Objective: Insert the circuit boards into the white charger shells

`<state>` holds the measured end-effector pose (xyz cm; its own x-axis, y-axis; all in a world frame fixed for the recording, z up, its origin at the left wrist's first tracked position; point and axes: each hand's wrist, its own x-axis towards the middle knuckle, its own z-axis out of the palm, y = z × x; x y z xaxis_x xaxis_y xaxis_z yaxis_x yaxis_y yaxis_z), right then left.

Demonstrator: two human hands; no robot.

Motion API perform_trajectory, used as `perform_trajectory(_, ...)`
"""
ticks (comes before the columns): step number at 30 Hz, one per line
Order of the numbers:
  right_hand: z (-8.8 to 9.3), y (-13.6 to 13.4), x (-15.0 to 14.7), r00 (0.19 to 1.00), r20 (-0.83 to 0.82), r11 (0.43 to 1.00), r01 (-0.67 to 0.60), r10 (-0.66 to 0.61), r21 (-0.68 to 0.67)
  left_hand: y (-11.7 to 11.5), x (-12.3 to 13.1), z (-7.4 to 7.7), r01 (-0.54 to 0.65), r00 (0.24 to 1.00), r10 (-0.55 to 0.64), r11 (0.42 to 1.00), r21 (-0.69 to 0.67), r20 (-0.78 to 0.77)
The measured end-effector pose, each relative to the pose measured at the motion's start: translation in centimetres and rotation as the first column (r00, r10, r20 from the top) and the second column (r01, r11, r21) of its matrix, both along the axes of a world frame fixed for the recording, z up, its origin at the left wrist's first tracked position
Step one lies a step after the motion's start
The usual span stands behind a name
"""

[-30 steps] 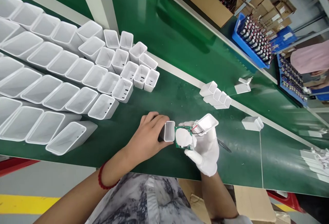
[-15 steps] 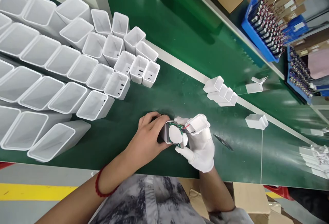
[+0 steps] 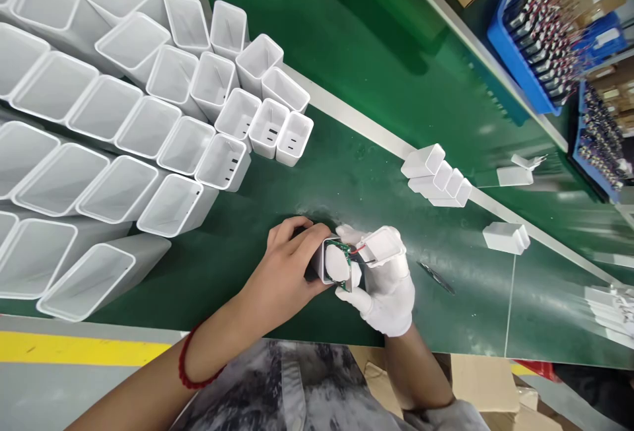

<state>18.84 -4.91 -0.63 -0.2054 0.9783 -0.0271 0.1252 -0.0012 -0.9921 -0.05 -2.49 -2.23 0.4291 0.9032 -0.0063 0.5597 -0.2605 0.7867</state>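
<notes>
My bare left hand [image 3: 284,272] is wrapped round a small white plastic casing [image 3: 321,261] lying on the green belt, its open end facing right. My gloved right hand [image 3: 389,286] pinches a green circuit board [image 3: 343,265] with a round white pad on it, set right at the casing's opening. A white cap piece [image 3: 381,246], joined to the board by red and black wires, rests on top of the right hand's fingers.
Rows of upright empty white casings [image 3: 123,134] fill the left of the belt [image 3: 347,187]. A few casings [image 3: 438,177] lie on their sides at centre right, another single one [image 3: 505,238] beyond. A dark tool [image 3: 436,276] lies beside the right hand. Blue bins [image 3: 539,28] of parts stand far right.
The right hand has brought the circuit board leftward up to the casing's open end, closing the gap seen one second ago. The camera view has also shifted a little.
</notes>
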Motion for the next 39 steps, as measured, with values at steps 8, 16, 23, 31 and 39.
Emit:
perform_trajectory(8, 0.2, 0.2, -0.1, 0.999, 0.044, 0.999, 0.002, -0.003, 0.033, 0.0, 0.0, -0.1, 0.0, 1.0, 0.0, 1.0, 0.008, 0.004)
perform_trajectory(16, 0.2, 0.4, -0.1, 0.995, 0.1, 0.994, -0.019, 0.008, 0.105, 0.0, 0.0, 0.0, 0.001, 1.0, -0.001, 1.0, -0.002, -0.006)
perform_trajectory(23, 0.0, 0.0, 0.2, 0.982, 0.187, 0.986, -0.052, 0.022, 0.158, 0.0, -0.1, 0.1, 0.007, 1.0, -0.007, 1.0, -0.031, 0.001)
perform_trajectory(31, 1.1, 0.4, -0.2, 0.946, 0.321, 0.975, -0.111, 0.043, 0.195, 0.1, 0.0, 0.1, -0.004, 1.0, 0.004, 0.999, -0.035, 0.012)
perform_trajectory(39, 0.6, 0.2, -0.2, 0.96, 0.277, 0.974, -0.098, 0.038, 0.205, 0.2, 0.1, 0.0, -0.007, 1.0, 0.007, 1.0, -0.024, 0.009)
